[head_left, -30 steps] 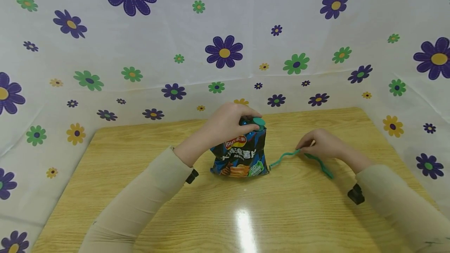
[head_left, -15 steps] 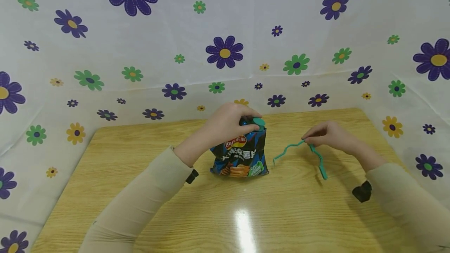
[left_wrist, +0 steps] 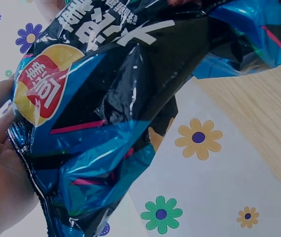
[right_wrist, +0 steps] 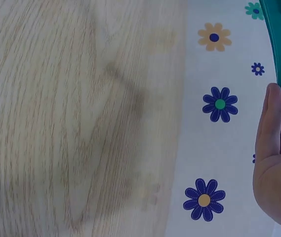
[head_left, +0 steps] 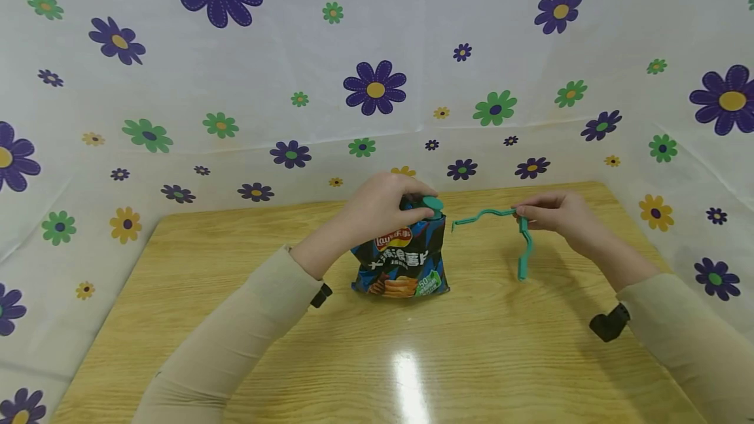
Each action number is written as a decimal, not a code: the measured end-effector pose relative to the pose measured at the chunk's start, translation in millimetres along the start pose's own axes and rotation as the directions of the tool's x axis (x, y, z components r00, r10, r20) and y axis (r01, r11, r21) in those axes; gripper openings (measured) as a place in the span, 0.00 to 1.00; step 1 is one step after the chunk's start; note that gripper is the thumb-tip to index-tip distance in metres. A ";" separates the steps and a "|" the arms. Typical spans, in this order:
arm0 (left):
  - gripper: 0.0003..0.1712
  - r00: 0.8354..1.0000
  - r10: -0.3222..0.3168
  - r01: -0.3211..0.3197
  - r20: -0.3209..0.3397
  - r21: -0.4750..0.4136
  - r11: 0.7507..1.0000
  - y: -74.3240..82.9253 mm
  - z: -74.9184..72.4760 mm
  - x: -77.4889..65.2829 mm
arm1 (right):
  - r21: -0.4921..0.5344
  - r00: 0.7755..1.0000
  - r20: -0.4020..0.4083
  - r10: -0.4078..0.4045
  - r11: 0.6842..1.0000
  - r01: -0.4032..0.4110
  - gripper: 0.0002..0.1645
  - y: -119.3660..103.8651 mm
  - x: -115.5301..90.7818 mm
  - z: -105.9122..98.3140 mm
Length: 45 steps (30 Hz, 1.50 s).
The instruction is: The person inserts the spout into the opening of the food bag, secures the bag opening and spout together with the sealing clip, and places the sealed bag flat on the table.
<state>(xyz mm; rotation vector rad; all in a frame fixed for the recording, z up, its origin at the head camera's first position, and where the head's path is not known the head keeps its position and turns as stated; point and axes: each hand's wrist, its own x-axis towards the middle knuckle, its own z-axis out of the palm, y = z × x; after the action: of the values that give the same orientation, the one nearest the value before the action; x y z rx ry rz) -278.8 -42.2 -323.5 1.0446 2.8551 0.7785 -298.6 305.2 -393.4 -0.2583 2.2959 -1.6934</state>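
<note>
A dark blue and black chip bag (head_left: 406,267) stands upright on the table, its front facing me. My left hand (head_left: 385,205) grips its top edge; in the left wrist view, the bag (left_wrist: 96,123) fills much of the picture beside that hand (left_wrist: 4,168). A round teal piece (head_left: 433,203) sticks out past the left fingers at the bag's top corner. To the right, my right hand (head_left: 559,218) pinches a wavy green bag clip (head_left: 528,241) near its bend. Its two arms are spread, one toward the bag, one hanging down. The right wrist view shows part of the clip (right_wrist: 280,49) in the fingers.
The wooden table (head_left: 294,345) has a light reflection near its front. A white flowered cloth (head_left: 265,84) hangs behind and along both sides of it.
My right hand has lifted the bag clip off the table, moving up and slightly right. One arm has swung level with the bag's top. The left hand and bag have stayed put.
</note>
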 end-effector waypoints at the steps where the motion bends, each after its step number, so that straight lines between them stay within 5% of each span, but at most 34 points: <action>1: 0.19 1.000 -0.001 0.001 0.000 0.000 1.000 0.3 -0.1 -0.2 | 0.029 1.000 -0.003 0.010 1.000 -0.010 0.15 -0.5 0.3 1.0; 6: 0.19 1.000 -0.011 0.011 0.004 0.001 1.000 1.7 -1.0 -0.7 | 0.220 0.998 -0.024 0.063 0.974 -0.056 0.19 -3.7 0.2 6.7; 11: 0.19 1.000 -0.011 0.011 0.005 0.007 1.000 2.5 -1.9 -1.2 | 0.438 0.996 -0.032 0.085 0.897 -0.063 0.18 -8.3 -3.5 14.8; 16: 0.19 1.000 -0.001 0.001 0.008 0.015 1.000 1.9 -2.5 -1.4 | 0.546 0.995 -0.030 0.095 0.836 -0.063 0.19 -11.2 -6.7 25.6; 24: 0.19 1.000 0.008 -0.008 0.012 0.039 0.999 2.8 -4.0 -2.6 | 0.640 0.985 -0.025 0.170 0.760 -0.115 0.17 -15.0 -9.8 45.8; 35: 0.16 1.000 0.023 -0.023 0.004 0.037 0.999 1.7 -4.6 -3.9 | 0.677 0.969 -0.003 0.247 0.714 -0.180 0.16 -19.6 -9.7 69.8; 45: 0.17 1.000 0.026 -0.026 0.001 0.033 0.999 2.3 -5.7 -5.0 | 0.680 0.967 0.001 0.253 0.709 -0.186 0.19 -24.9 -10.0 88.1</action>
<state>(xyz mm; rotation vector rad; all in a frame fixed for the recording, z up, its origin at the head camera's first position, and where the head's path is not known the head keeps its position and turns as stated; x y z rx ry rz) -274.5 -46.2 -318.3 1.0874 2.8695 0.7343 -261.1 221.1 -392.9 0.2495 1.5087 -2.2893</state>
